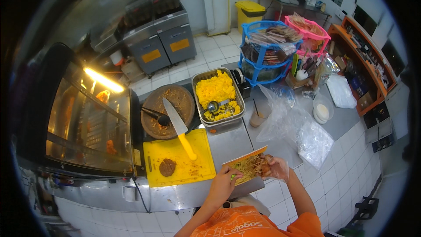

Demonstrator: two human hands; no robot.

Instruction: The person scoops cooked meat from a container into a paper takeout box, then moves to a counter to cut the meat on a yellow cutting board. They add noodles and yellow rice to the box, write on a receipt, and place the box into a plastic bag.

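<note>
My left hand (227, 180) is closed on the left end of an open paper food box (254, 152) with an orange and yellow rim. Noodles (246, 169) fill the box, and a small bit of green shows by my left fingers. At the box's right end my right hand (278, 168), in a clear plastic glove, is closed round a browned piece of fried chicken (264, 166). Left of the box lies a yellow cutting board (201, 166) with a round brown patty (167, 167) and a yellow-handled knife (177, 120), its blade reaching over a stone mortar (151, 98).
A lit glass warming cabinet (87, 118) stands at the left. Beyond the board is a steel pan (241, 98) of yellow rice (215, 87) with a scoop. A drink cup (258, 116), plastic bags (313, 140) and blue stacked baskets (263, 68) stand to the right.
</note>
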